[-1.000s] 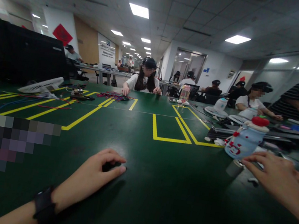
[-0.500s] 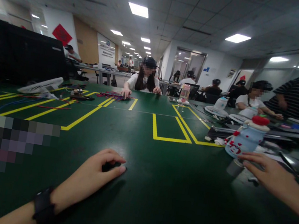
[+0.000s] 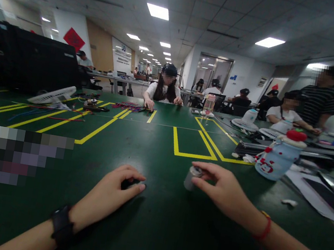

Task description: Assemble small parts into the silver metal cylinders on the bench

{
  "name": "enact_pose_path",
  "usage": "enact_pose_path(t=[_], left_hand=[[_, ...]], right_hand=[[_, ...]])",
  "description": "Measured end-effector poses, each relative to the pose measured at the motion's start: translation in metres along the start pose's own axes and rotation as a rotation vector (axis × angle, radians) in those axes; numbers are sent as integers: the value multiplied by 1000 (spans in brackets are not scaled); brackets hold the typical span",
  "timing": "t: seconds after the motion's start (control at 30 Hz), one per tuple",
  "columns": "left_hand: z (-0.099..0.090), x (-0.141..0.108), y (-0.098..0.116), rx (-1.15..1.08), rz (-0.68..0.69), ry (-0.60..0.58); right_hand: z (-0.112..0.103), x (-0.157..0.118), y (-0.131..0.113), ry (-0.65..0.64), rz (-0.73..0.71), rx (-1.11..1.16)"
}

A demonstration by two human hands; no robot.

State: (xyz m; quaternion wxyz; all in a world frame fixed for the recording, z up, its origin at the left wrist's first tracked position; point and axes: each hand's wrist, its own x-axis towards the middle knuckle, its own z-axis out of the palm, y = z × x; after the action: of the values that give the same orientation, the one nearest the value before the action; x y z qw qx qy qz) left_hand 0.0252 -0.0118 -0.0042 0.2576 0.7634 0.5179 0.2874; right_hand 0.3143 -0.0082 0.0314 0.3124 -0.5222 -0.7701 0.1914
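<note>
A small grey cylinder (image 3: 191,178) with a darker recessed top is in my right hand (image 3: 223,190), gripped between thumb and fingers at its upper side. It is upright, at or just above the green table (image 3: 150,224); I cannot tell whether it touches. To its left, my left hand (image 3: 121,187) rests low on the table with curled fingers, thumb and forefinger close together. Something small, dark or greyish shows at those fingertips, mostly hidden, and I cannot make out what it is. A black watch band is on my left wrist, a red cord on my right.
A light-blue bottle (image 3: 278,158) with a red top stands at the right, near papers and a dark phone-like slab (image 3: 328,196). Yellow tape (image 3: 195,156) marks the table. Wires (image 3: 130,106) lie near a co-worker opposite. White fans and a black case (image 3: 31,57) stand farther off.
My right hand has carried the grey cylinder left, from beside the bottle to the middle of the table. My left hand has barely moved. The standing person at right has moved back.
</note>
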Motion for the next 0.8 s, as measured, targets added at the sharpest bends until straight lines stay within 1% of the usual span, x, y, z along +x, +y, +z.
enact_pose_path(t=[0.07,0.1,0.17,0.23,0.3,0.37,0.47,0.5,0.57,0.63,0.67,0.73,0.8], left_hand=[[0,0,-2,10,10,6],[-1,0,-2,18,12,7],[-2,1,-2,34,5,-2],[-2,4,2,44,-9,-20],[1,10,12,46,4,-7],[7,17,26,40,67,47],[18,31,49,21,207,122],[20,35,55,12,234,137],[20,41,60,-8,245,175],[15,43,56,-23,213,208],[13,42,51,-19,188,205],[11,38,38,11,137,158],[15,34,26,49,99,79]], right_hand=[[27,9,-15,-16,-118,13],[37,11,-19,-17,-161,17],[50,12,-21,-15,-206,35],[56,11,-17,-5,-194,70],[59,9,-12,9,-151,130],[63,8,-8,23,-112,192],[67,9,-5,34,-93,240],[68,9,-5,29,-92,247],[67,10,-5,16,-89,251],[65,10,-5,9,-88,231],[64,9,-4,11,-90,217],[62,8,-3,15,-100,200],[61,6,-3,9,-115,197]])
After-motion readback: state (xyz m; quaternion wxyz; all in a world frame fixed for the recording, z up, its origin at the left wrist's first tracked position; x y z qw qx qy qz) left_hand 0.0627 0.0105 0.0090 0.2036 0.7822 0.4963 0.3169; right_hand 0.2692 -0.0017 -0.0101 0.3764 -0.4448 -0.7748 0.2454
